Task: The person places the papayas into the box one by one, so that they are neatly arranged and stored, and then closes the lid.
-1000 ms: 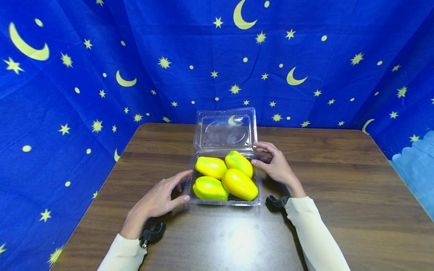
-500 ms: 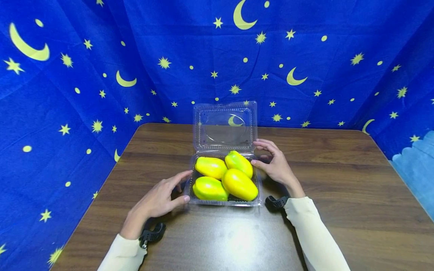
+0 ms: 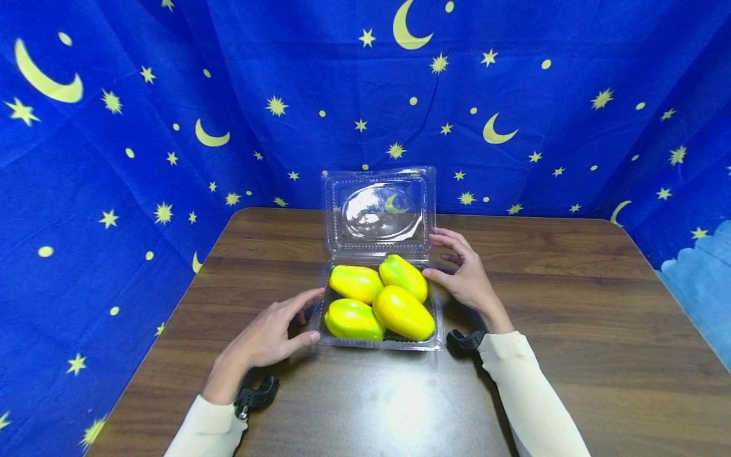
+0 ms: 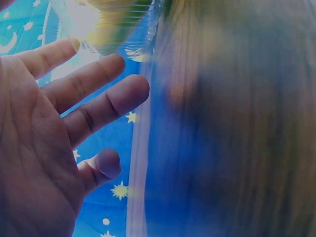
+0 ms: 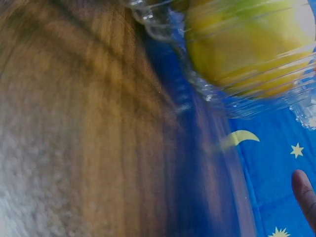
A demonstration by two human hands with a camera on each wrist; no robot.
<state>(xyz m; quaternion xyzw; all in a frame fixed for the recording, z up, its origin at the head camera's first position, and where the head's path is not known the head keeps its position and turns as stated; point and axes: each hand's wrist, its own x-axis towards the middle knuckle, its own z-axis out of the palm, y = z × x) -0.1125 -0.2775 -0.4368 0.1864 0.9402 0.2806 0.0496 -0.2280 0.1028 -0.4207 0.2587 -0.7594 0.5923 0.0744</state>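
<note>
A clear plastic clamshell box [image 3: 379, 344] stands on the table, its hinged lid [image 3: 379, 244] raised at the back. Inside lie several smooth, oblong yellow-green fruits [image 3: 403, 312], mango-like in shape. At the box's left side is my left hand [image 3: 265, 330], thumb and forefinger spread by the rim; the left wrist view shows its palm and extended fingers [image 4: 111, 102]. My right hand [image 3: 465, 276] is at the right side, fingers by the lid's lower right edge and thumb by the base's rim. Only one fingertip [image 5: 302, 185] of it shows in the right wrist view, below a fruit seen through the box wall.
The brown wood-grain table [image 3: 571, 317] extends on both sides and in front of the box. A blue curtain [image 3: 320, 76] with yellow moons and stars hangs close behind the table's far edge and along the sides. Black straps [image 3: 257, 393] circle both wrists.
The lid has swung up and now stands taller in view. My right fingers have risen slightly, and the base has shifted a little. My left hand has stayed in place.
</note>
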